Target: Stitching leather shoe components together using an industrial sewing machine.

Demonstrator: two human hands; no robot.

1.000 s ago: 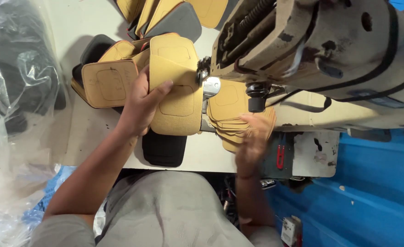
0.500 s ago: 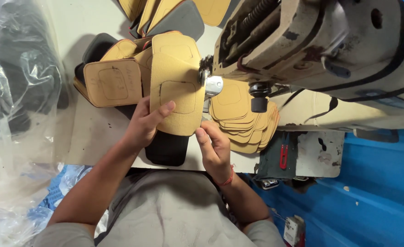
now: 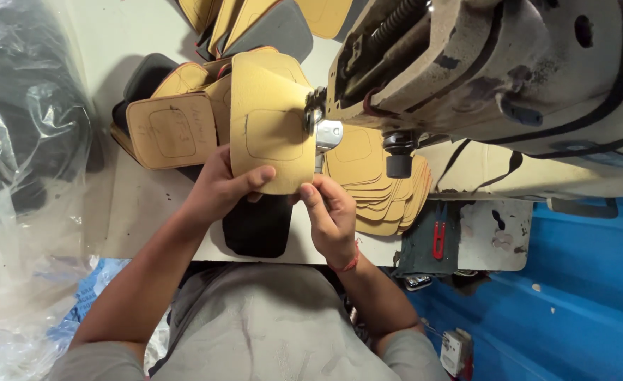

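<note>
Both hands were on one tan leather piece (image 3: pixel 269 123) at the middle of the pale desk (image 3: pixel 114 212). The left hand (image 3: pixel 220 187) was closed on its near edge, thumb laid flat over the top. The right hand (image 3: pixel 333 212) pinched the near right corner between thumb and fingertips. The piece's far right edge sat at the needle of the big, grimy sewing machine (image 3: pixel 495 77), which filled the far right of the view.

On the desk to the left lay another tan piece (image 3: pixel 170 130) with a stitched square, over dark grey ones. A stack of tan pieces (image 3: pixel 382 197) sat under the machine on the right. Clear plastic bags (image 3: pixel 22 141) bulged at the far left. A red thread snip (image 3: pixel 438 238) lay on a dark cloth near the blue floor (image 3: pixel 572 296).
</note>
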